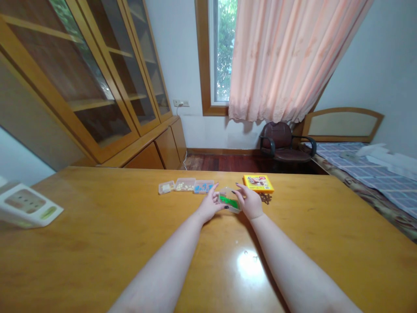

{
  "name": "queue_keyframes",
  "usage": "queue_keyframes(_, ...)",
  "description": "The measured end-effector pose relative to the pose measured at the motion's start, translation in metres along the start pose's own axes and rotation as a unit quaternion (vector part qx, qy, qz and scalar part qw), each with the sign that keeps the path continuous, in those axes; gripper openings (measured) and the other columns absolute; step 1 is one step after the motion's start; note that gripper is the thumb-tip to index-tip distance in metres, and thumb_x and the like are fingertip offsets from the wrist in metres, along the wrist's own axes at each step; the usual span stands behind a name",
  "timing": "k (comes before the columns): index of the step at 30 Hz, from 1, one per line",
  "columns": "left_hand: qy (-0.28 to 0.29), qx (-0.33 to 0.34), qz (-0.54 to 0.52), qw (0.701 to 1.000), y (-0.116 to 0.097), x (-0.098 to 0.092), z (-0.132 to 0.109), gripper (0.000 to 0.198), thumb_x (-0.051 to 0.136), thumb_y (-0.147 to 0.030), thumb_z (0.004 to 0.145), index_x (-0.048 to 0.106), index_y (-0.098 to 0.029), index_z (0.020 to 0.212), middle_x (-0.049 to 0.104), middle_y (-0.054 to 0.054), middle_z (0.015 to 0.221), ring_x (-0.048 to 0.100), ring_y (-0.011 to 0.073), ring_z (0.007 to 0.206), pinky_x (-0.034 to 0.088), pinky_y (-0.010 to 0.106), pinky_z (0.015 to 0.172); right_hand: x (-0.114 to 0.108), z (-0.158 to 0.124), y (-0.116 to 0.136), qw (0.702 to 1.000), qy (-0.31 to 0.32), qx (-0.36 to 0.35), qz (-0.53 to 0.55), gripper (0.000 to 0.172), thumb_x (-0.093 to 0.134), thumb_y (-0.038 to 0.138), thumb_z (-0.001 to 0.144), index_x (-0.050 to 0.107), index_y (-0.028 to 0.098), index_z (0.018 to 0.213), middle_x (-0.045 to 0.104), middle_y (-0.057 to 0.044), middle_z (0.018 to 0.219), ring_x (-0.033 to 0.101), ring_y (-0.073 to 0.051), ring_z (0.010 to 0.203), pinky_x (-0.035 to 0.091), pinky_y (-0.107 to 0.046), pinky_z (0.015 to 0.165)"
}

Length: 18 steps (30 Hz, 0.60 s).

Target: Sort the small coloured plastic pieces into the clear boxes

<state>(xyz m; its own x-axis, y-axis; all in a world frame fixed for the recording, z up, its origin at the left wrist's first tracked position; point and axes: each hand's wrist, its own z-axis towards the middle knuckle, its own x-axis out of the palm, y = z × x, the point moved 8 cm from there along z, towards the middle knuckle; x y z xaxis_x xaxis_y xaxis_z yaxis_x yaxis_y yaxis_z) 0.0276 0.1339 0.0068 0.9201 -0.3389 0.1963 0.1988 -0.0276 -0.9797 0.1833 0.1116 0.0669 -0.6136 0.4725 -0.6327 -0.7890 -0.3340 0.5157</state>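
Observation:
A small clear plastic box (232, 208) with bright green pieces (229, 201) inside is held just above the table, tilted toward me. My left hand (207, 208) grips its left side, the thumb along the near edge and the fingers behind. At the right side, my right hand (253, 204) has its fingers closed about the rim; part of that grip is hidden. Left of the box stand a clear box of blue pieces (204, 187), one of cream pieces (185, 187) and a smaller clear box (167, 187). Brown pieces (266, 198) lie loose beside my right hand.
A yellow picture box (259, 183) lies behind my right hand on the wooden table (130, 243). A white plastic holder (29, 204) stands at the left edge. Beyond the table are a glass-door cabinet (127, 78), an office chair (280, 139) and a bed (374, 169).

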Motion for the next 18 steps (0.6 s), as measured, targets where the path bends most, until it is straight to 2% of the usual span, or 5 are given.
queue_keyframes(4, 0.05, 0.05, 0.135, 0.988, -0.011, 0.008, -0.008, 0.109, 0.078, -0.013, 0.057, 0.013, -0.026, 0.144, 0.056, 0.01, 0.12, 0.055, 0.0235, 0.111, 0.038, 0.044, 0.101, -0.001, 0.007, -0.027, 0.993, -0.02, 0.072, 0.091, 0.038, 0.05, 0.045, 0.084, 0.064, 0.017, 0.105, 0.07, -0.007, 0.08, 0.064, -0.019, 0.072, 0.049, -0.031, 0.071)
queue_keyframes(9, 0.049, 0.093, 0.274, 0.956, -0.023, 0.004, -0.012, 0.097, 0.076, -0.019, 0.062, 0.023, -0.029, 0.143, 0.049, 0.008, 0.131, 0.044, 0.0249, 0.124, 0.029, 0.044, 0.108, 0.01, 0.011, -0.05, 0.975, 0.009, 0.146, 0.17, 0.037, 0.051, 0.042, 0.081, 0.065, 0.015, 0.101, 0.07, -0.008, 0.085, 0.063, -0.021, 0.078, 0.048, -0.033, 0.073)
queue_keyframes(12, 0.037, 0.106, 0.298, 0.948, -0.026, 0.0, -0.011, 0.092, 0.073, -0.02, 0.065, 0.025, -0.029, 0.142, 0.046, 0.008, 0.135, 0.04, 0.0249, 0.126, 0.028, 0.044, 0.109, 0.012, 0.011, -0.051, 0.974, 0.045, 0.16, 0.153, 0.032, 0.05, 0.04, 0.08, 0.068, 0.016, 0.091, 0.07, -0.008, 0.086, 0.063, -0.021, 0.08, 0.047, -0.033, 0.075)
queue_keyframes(16, -0.003, 0.112, 0.306, 0.945, -0.024, -0.007, -0.009, 0.094, 0.074, -0.021, 0.064, 0.023, -0.027, 0.143, 0.044, 0.009, 0.137, 0.038, 0.0257, 0.128, 0.025, 0.044, 0.11, -0.003, 0.017, -0.053, 0.98, 0.055, 0.178, 0.074, 0.036, 0.045, 0.042, 0.083, 0.069, 0.017, 0.092, 0.07, -0.007, 0.081, 0.062, -0.02, 0.073, 0.046, -0.03, 0.069)
queue_keyframes(18, -0.026, 0.108, 0.303, 0.947, -0.021, -0.011, -0.007, 0.095, 0.075, -0.021, 0.063, 0.024, -0.026, 0.143, 0.043, 0.01, 0.138, 0.038, 0.0264, 0.128, 0.026, 0.045, 0.109, -0.007, 0.021, -0.053, 0.981, 0.109, 0.161, 0.019, 0.03, 0.049, 0.039, 0.081, 0.071, 0.019, 0.085, 0.07, -0.006, 0.08, 0.062, -0.02, 0.076, 0.044, -0.028, 0.068)
